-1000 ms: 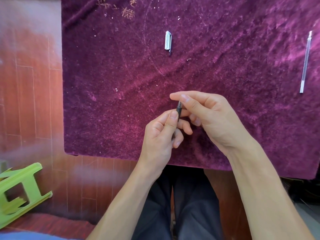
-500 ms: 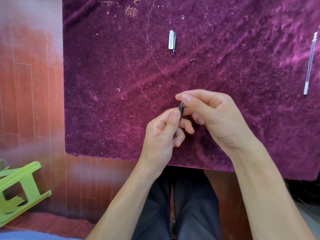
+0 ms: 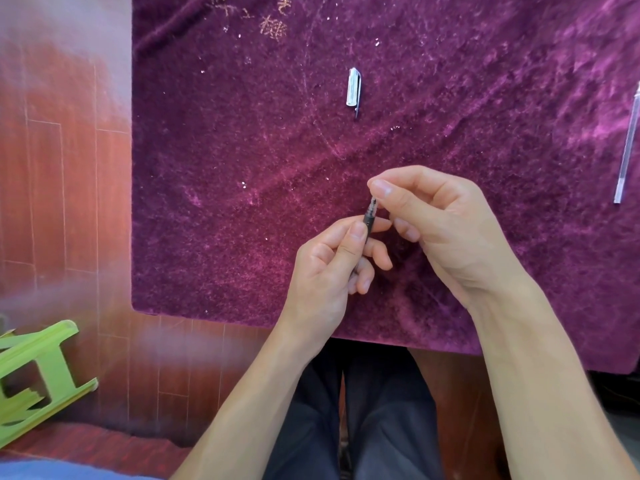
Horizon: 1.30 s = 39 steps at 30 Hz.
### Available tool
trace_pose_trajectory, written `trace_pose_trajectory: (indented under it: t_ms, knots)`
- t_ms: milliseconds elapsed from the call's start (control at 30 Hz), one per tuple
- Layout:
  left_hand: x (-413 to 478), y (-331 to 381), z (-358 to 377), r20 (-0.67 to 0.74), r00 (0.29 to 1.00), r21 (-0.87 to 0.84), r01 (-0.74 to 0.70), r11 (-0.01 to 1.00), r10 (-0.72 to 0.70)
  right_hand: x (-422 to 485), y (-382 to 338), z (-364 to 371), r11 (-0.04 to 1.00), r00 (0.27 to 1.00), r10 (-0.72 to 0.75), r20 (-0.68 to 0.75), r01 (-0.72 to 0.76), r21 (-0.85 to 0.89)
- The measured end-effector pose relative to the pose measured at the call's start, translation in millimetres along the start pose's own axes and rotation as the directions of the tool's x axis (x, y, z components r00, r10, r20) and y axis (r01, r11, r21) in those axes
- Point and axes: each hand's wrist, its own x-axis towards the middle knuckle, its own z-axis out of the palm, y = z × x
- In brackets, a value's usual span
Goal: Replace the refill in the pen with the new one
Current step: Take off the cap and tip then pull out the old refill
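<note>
Mid-frame, left hand [image 3: 325, 268] is pinched tight on the pen [image 3: 369, 216] while right hand [image 3: 446, 230] fingertips nip its tip end, which could slip off and roll across the velvet.

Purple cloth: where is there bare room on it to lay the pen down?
The widest bare stretch of the purple cloth runs from its left edge to the pen cap. Another lies between the cap and the new refill at the right edge. It is crowded near the front middle, where the left hand and right hand hold the pen.
</note>
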Motion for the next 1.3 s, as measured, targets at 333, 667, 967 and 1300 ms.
trace_pose_trajectory:
  t_ms: [333, 667, 967, 1300]
  knots:
    - [11, 5, -2, -0.042, 0.999, 0.044, 0.001, 0.999, 0.001, 14, -9, -2, 0.997, 0.996, 0.025, -0.088, -0.019, 0.070]
    - [27, 14, -2, -0.064, 0.998, 0.025, -0.002, 1.000, 0.004, 56, -22, -4, 0.968, 0.921, -0.196, -0.336, 0.127, -0.216]
    - [36, 17, -4, -0.093, 0.996, 0.037, -0.001, 0.999, 0.004, 90, -28, 3, 0.683, 0.878, -0.429, -0.210, 0.164, -0.712]
    - [36, 17, -4, -0.097, 0.995, 0.048, -0.008, 0.999, 0.013, 93, -27, 6, 0.639, 0.883, -0.433, -0.181, 0.159, -0.752]
